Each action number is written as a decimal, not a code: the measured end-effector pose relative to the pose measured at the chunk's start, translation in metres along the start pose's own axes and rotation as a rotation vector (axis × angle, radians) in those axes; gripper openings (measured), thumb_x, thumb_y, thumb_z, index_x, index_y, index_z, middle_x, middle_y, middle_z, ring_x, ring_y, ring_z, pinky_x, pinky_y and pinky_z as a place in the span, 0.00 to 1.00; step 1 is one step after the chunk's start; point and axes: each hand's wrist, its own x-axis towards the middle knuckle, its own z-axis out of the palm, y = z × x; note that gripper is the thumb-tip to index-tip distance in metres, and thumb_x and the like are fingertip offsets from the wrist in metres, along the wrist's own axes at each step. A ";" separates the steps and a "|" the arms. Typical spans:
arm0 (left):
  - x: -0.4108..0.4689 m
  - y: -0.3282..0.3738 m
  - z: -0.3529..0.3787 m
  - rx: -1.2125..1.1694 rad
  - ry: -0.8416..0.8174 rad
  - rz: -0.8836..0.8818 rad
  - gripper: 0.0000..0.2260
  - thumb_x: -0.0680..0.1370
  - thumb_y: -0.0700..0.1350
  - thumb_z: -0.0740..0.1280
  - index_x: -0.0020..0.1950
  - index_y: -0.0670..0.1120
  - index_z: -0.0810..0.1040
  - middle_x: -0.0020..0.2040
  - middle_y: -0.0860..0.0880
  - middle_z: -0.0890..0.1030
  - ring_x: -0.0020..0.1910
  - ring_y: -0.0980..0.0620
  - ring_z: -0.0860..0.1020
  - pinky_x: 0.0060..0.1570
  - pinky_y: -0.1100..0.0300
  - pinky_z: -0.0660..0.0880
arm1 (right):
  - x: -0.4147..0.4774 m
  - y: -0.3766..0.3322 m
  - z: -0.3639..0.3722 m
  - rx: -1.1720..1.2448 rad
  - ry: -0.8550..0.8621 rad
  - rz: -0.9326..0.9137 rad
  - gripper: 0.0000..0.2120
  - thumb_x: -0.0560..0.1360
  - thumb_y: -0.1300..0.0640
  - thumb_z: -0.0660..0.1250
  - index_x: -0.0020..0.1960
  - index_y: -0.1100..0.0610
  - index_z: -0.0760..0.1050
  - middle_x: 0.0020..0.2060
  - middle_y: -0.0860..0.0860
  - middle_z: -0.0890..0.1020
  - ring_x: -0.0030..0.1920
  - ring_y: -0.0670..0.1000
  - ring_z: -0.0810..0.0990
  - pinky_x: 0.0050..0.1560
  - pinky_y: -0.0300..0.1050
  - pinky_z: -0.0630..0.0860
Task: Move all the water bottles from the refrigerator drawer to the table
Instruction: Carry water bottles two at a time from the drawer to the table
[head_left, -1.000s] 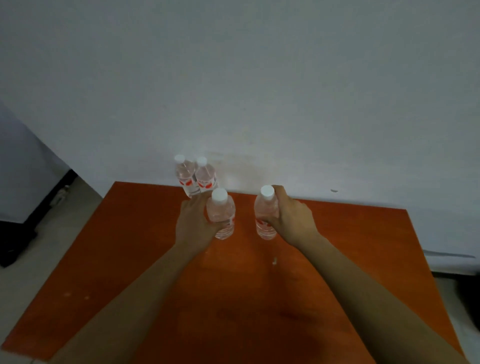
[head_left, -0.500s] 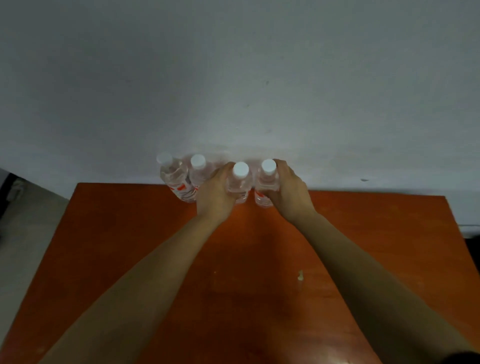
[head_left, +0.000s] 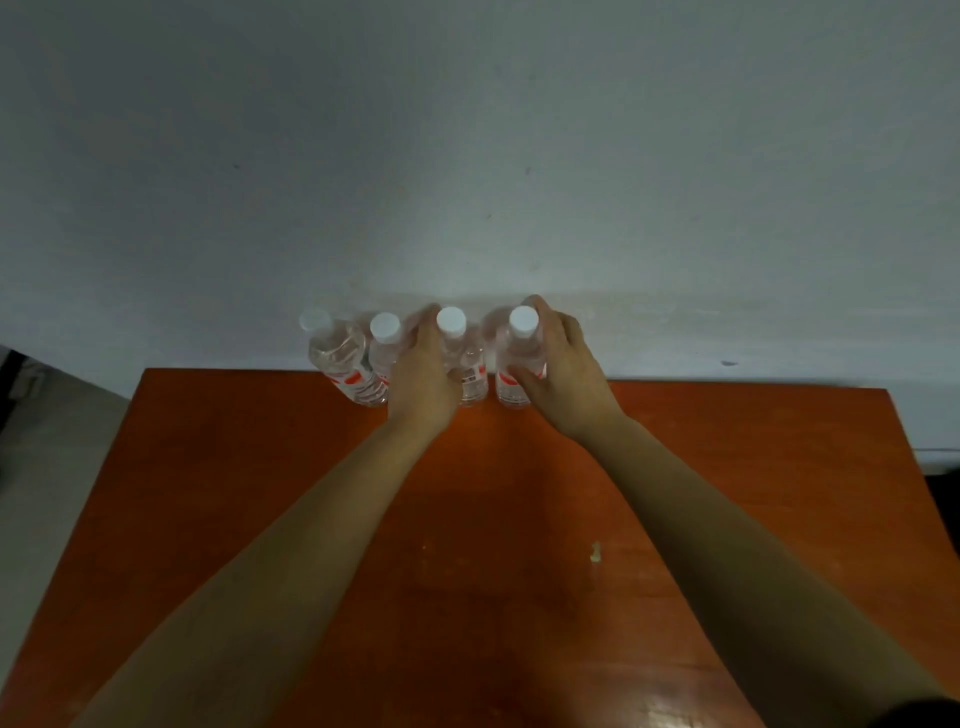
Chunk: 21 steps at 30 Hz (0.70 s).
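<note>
At the far edge of the surface (head_left: 519, 519), close to the wall (head_left: 467, 156), four bottles stand upright in a row with white caps up. The first bottle (head_left: 340, 358) and second bottle (head_left: 383, 353) stand free on the left, touching or nearly so. The left hand (head_left: 421, 374) is wrapped round the third bottle (head_left: 467, 364), and the right hand (head_left: 563, 374) is curled round the fourth bottle (head_left: 511, 348), thumb across its label and fingers behind it.

The step looks like setting this pair down beside the other two. To do it well, each base should sit flat and wholly on the surface before the fingers loosen, since the row is right at the back edge. The left hand lies between the second and third bottles, so it should open away from the second one and draw straight back toward the person, not sideways, or it may knock a neighbour over. Letting go of one bottle at a time would leave a hand free to steady the row.

Whether the held bottles' bases already touch the surface cannot be told; the hands cover their lower sides. The fingers behind both bottles are mostly hidden. The labels show red marks but no readable print. The refrigerator drawer is out of view, so how many bottles remain there is unknown. A pale speck (head_left: 596, 552) lies on the surface; what it is cannot be made out. A strip of floor (head_left: 52, 467) shows at left, dim.
</note>
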 end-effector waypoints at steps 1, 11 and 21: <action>-0.004 0.006 -0.008 0.020 0.033 0.020 0.34 0.77 0.38 0.70 0.79 0.47 0.58 0.77 0.47 0.67 0.73 0.45 0.68 0.68 0.53 0.67 | -0.003 -0.003 -0.008 -0.030 0.043 -0.044 0.32 0.80 0.52 0.68 0.78 0.53 0.57 0.73 0.57 0.65 0.64 0.60 0.76 0.57 0.52 0.78; -0.089 0.066 -0.068 0.499 0.145 0.282 0.26 0.83 0.59 0.55 0.79 0.52 0.58 0.80 0.47 0.56 0.72 0.41 0.70 0.63 0.39 0.73 | -0.062 -0.024 -0.101 -0.321 0.305 -0.176 0.25 0.83 0.44 0.57 0.77 0.54 0.63 0.76 0.57 0.65 0.71 0.58 0.70 0.66 0.57 0.73; -0.179 0.143 -0.063 0.687 0.191 0.360 0.29 0.81 0.62 0.45 0.78 0.49 0.62 0.79 0.42 0.59 0.77 0.39 0.60 0.72 0.37 0.59 | -0.177 0.002 -0.185 -0.444 0.461 -0.123 0.25 0.83 0.44 0.56 0.75 0.56 0.66 0.74 0.60 0.67 0.72 0.60 0.69 0.69 0.57 0.68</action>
